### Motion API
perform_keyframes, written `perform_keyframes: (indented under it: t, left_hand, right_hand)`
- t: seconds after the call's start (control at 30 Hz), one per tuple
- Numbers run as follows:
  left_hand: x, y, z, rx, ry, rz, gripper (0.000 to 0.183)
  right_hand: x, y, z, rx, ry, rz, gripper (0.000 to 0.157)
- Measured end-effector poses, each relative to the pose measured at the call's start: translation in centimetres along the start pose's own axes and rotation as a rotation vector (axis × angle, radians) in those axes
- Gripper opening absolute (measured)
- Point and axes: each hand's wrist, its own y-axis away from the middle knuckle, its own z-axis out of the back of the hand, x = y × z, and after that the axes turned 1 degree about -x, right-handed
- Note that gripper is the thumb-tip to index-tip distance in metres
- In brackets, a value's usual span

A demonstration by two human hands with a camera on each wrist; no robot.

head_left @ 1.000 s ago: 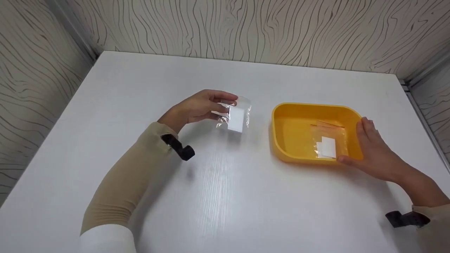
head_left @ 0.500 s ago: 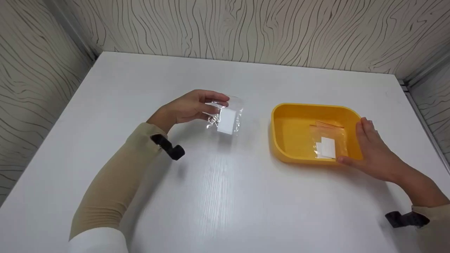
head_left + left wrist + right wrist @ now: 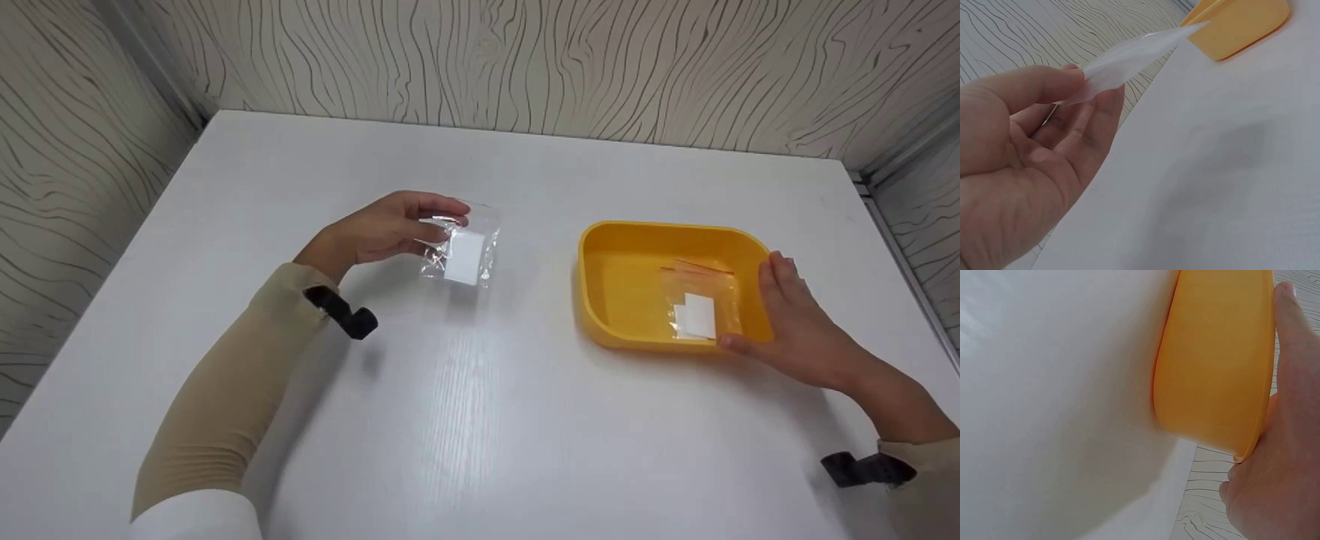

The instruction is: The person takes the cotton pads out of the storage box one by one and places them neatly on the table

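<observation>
Currently, the left hand point(image 3: 379, 229) pinches a clear, white-panelled plastic packet point(image 3: 465, 257) above the white table point(image 3: 420, 435), left of the yellow, round-cornered plastic bin point(image 3: 621, 296); the right hand point(image 3: 806, 337) braces its corner, fingers extended. Pinching lightly, edge only, should avoid creasing.

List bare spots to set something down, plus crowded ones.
Free: white table front, between the sleeves; back strip, between wall and yellow tray; gap between held packet and tray; tray's left half inside. Crowded: tray's right end, with packets inside, right hand against it.
</observation>
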Motion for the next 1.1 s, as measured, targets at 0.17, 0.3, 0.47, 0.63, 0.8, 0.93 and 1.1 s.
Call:
perform_keyframes:
  t: [0.17, 0.3, 0.47, 0.63, 0.8, 0.93, 1.1]
  left_hand:
    - [0.2, 0.4, 0.9, -0.003, 0.012, -0.007, 0.048]
    - [0.4, 0.8, 1.5, -0.008, 0.032, -0.009, 0.050]
    - [0.8, 1.3, 2.3, -0.008, 0.019, -0.002, 0.053]
    - [1.0, 1.9, 3.1, -0.027, 0.021, 0.002, 0.052]
    - [1.4, 2.5, 4.1, -0.043, 0.027, 0.010, 0.051]
    - [1.5, 3.2, 4.8, -0.061, 0.029, 0.015, 0.053]
    - [1.7, 4.2, 5.8, -0.101, 0.025, 0.018, 0.055]
  right_hand:
    - [0.0, 0.1, 0.0, -0.004, -0.010, 0.012, 0.121]
    - [-0.1, 0.2, 0.0, -0.010, -0.024, 0.030, 0.119]
    - [-0.2, 0.1, 0.0, -0.009, -0.025, 0.022, 0.120]
    - [-0.1, 0.2, 0.0, -0.002, -0.020, 0.006, 0.120]
    - [-0.1, 0.2, 0.0, -0.002, -0.018, 0.002, 0.120]
    - [0.0, 0.2, -0.1, -0.003, -0.013, 0.002, 0.120]
    - [0.1, 0.2, 0.0, -0.001, -0.011, -0.002, 0.120]
